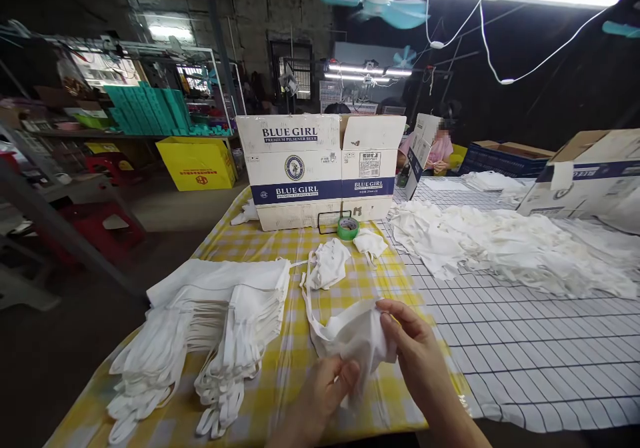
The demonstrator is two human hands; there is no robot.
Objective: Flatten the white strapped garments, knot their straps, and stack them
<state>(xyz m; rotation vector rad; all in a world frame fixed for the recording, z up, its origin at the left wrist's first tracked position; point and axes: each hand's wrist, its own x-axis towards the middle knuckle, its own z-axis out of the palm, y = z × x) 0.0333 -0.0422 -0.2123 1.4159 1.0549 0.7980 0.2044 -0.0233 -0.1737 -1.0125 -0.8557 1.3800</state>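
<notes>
from where i stand, a thin white cloth piece with a long strap (363, 335) is held above a yellow-and-white checked tablecloth (283, 381). the right hand (419, 349) pinches its upper edge, thumb and fingertips nearly closed; the left hand (323, 391), a little blurred, grips lower down between thumb and bent fingers, probably so the cloth stays spread between them. a thick layered stack of white cloth pieces with straps (250, 281) lies at the left, straps hanging toward the person, perhaps for easy reach. a crumpled white cloth piece (330, 263) rests beyond the hands, near a green roll of tape (347, 228). behind stands a white-and-blue cardboard box (295, 215), maybe as a screen, printed "blue girl" and "premium pilsener beer"; its small label is unreadable from here, as is the red writing on a bright yellow carton (197, 158).
</notes>
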